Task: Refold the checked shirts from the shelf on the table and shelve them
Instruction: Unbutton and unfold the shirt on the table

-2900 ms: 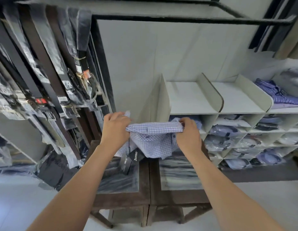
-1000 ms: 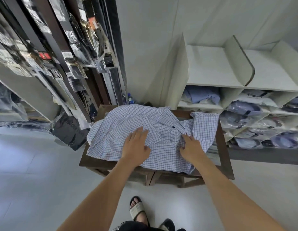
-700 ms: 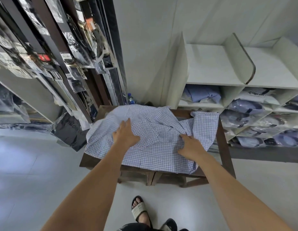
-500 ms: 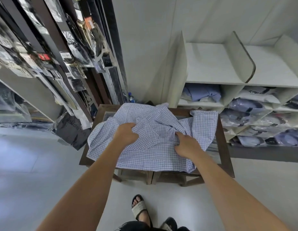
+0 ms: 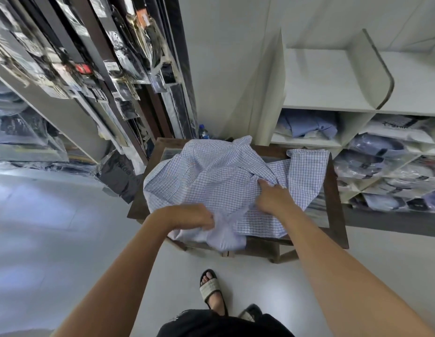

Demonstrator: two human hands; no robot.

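While shirt (image 5: pixel 211 176) lies spread, rumpled, on desk (image 5: pixel 334 195): judged early stage. Left grip (image 5: pixel 187 215) clenches bunched near edge; right grip (image 5: pixel 272 197) pinches fabric mid-right. Outstanding: smoothing, folding, return to shelf (image 5: pixel 328 105) far right.

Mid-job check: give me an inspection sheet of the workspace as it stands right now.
Surface: wooden table, mostly covered by the checked shirt.
Job's things: checked shirt spread open and rumpled, near edge hanging off; white shelf holds a folded blue shirt.
Clutter: water bottle behind the table.
Grippers: left hand grips the bunched near edge; right hand grips a fold mid-shirt.
Cables: nothing seen.
Surroundings: packaged belts hanging left; bagged shirts in cubbies right.
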